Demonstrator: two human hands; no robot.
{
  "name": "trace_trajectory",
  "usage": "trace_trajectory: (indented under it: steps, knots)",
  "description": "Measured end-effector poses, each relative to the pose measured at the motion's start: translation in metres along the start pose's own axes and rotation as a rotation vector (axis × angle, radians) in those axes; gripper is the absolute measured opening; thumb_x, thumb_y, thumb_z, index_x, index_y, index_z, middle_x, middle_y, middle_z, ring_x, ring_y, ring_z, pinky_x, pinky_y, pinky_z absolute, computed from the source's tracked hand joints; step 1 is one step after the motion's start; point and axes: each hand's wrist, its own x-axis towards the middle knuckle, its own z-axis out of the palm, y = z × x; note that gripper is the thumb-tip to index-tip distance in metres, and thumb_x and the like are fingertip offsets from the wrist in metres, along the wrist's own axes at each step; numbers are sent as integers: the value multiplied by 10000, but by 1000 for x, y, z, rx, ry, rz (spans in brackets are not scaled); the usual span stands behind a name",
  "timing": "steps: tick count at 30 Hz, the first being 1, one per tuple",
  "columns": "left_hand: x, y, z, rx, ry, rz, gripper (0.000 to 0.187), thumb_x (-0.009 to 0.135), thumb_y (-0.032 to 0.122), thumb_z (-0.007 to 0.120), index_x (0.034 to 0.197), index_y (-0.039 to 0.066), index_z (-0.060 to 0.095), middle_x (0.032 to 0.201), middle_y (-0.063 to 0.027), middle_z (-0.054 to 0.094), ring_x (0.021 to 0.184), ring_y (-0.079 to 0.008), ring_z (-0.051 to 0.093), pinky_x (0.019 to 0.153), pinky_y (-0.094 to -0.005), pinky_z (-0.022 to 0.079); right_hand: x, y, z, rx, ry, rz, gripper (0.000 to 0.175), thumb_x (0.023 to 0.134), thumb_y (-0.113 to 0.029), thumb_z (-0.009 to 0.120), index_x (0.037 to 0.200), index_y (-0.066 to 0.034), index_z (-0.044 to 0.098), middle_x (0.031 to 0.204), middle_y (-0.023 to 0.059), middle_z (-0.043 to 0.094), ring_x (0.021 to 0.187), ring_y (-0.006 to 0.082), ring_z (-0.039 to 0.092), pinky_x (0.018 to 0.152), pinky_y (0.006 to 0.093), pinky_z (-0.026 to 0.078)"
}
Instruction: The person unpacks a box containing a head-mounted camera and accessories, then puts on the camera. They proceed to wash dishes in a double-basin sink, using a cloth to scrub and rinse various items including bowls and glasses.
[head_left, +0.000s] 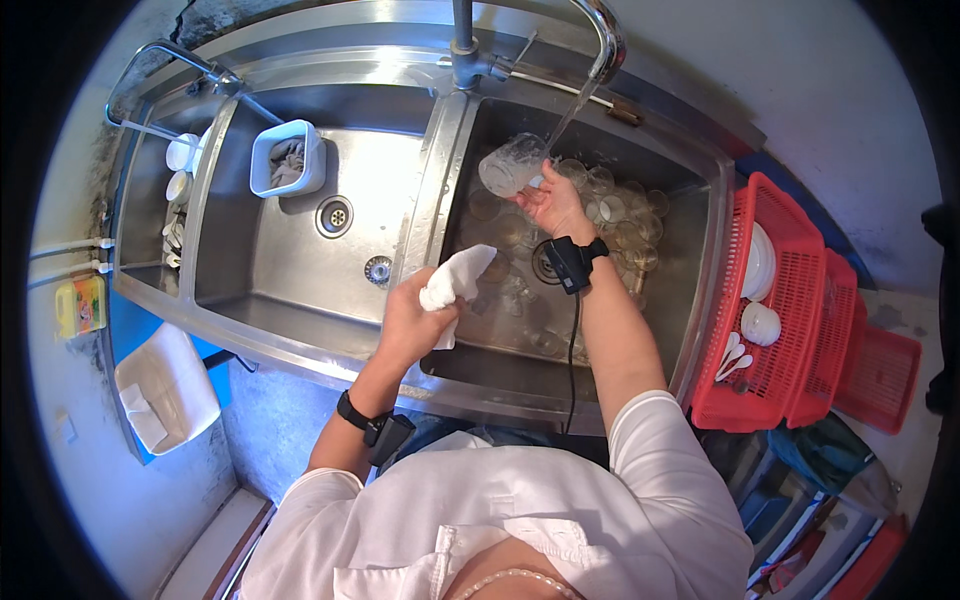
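Note:
My right hand (550, 201) holds a clear drinking glass (512, 166) tilted on its side under the tap (609, 56), and water runs down beside its base. Bunched in my left hand (416, 319) is a white cloth (459, 279), held over the front left edge of the right basin (480, 360). Below my right hand, many clear glasses (637, 225) lie in water in that basin. A drain (550, 261) shows partly behind my right wrist.
The middle basin (300, 277) holds a white tub (307, 176) with a grey cloth inside. White cups (180, 154) and spoons sit in the left basin. Red plastic baskets (799, 285) with white plates (759, 262), bowls and spoons stand right of the sink. A second tap (161, 49) runs at left.

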Motion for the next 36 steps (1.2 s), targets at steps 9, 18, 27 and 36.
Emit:
trace_trajectory:
  steps: [9, 18, 27, 36]
  knots:
    - [5, 35, -30, -111, 156, 201, 419, 749, 138, 748, 1098, 3, 559, 968, -76, 620, 904, -145, 570, 793, -286, 465, -44, 53, 7, -243, 19, 25, 470, 986, -397, 490, 1056, 67, 502, 1048, 284, 636, 822, 320, 681, 627, 327, 576]
    - [54, 23, -4, -260, -207, 10, 421, 840, 192, 668, 1202, 11, 553, 999, -87, 622, 894, -170, 597, 768, -303, 484, -120, 66, 7, -1346, 131, -819, 356, 756, -133, 764, 602, -18, 464, 1135, 231, 639, 1166, 308, 592, 729, 373, 531]
    - [80, -9, 32, -478, -804, -281, 586, 794, 27, 621, 1361, 42, 475, 1058, -99, 614, 825, -237, 670, 745, -348, 522, -157, 35, 25, -2016, -119, -1612, 197, 751, -81, 640, 632, -48, 487, 1232, 209, 593, 1171, 423, 556, 749, 381, 573]
    - [52, 22, 41, 784, -1032, 773, 335, 769, 114, 657, 1090, 150, 567, 760, -73, 631, 733, -261, 645, 664, -366, 520, -152, -2, 3, -1393, -375, -576, 264, 790, -167, 744, 662, -64, 537, 903, 94, 688, 834, 135, 670, 646, 301, 550]
